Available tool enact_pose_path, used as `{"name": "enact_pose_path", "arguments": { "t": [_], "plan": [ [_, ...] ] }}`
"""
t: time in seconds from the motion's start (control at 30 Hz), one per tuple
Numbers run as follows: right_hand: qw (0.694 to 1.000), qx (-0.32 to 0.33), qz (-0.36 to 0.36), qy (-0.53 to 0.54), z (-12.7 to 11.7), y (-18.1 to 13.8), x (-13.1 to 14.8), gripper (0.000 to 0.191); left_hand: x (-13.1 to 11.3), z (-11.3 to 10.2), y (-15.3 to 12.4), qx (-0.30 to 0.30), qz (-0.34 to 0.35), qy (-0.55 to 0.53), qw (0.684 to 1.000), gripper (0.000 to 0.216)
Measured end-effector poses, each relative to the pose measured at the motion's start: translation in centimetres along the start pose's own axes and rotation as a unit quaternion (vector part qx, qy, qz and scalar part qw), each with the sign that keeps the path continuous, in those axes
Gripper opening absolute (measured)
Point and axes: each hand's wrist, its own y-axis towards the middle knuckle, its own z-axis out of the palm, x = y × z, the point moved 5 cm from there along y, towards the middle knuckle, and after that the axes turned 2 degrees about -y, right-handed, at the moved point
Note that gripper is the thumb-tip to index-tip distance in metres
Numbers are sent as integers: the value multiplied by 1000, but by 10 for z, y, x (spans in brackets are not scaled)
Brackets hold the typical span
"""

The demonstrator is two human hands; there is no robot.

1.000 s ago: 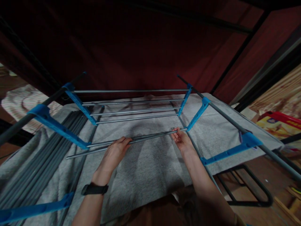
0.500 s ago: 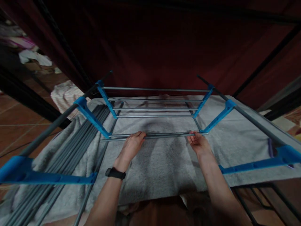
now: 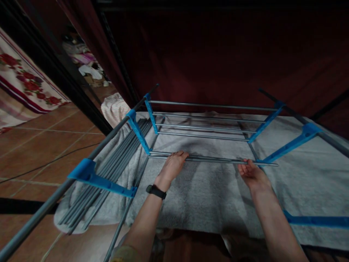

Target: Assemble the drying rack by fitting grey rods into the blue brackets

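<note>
Both my hands are on a loose grey metal rod (image 3: 212,160) stretched across the rack frame. My left hand (image 3: 173,166) has its fingers curled over the rod, left of its middle. Palm up, my right hand (image 3: 252,175) pinches it near the right end, which juts past the right blue bracket (image 3: 291,146). The rod's left end lies close to the left blue bracket (image 3: 139,133). Just behind it runs a second rod, partly hidden by my left hand. Farther back, several crossbars (image 3: 201,136) join the rear blue brackets (image 3: 151,114).
A bundle of grey rods (image 3: 117,160) lies on the grey blanket (image 3: 191,196) at left. A front-left blue bracket (image 3: 100,182) and a front-right one (image 3: 319,220) stick inward. Behind hangs a dark red curtain (image 3: 207,62). Tiled floor (image 3: 65,142) shows at left.
The rod has slid to the right: its left end no longer sticks out past the left bracket. My view has turned left. Both hands keep hold of the rod.
</note>
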Motion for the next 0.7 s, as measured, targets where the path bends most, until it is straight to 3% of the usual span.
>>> {"name": "enact_pose_path", "arguments": {
  "t": [0.23, 0.5, 0.7],
  "plan": [
    [1000, -22, 9, -21, -4, 3, 6, 23, 8, -6, -2, -20, -27, 19, 999, 27],
    [997, 59, 40, -39, 7, -1, -9, 22, 7, -3, -2, -43, -10, 46, 998, 31],
    [998, 62, 9, -25, 9, -3, -11, 21, 11, -4, -2, -41, -44, 29, 998, 32]
  ]
}}
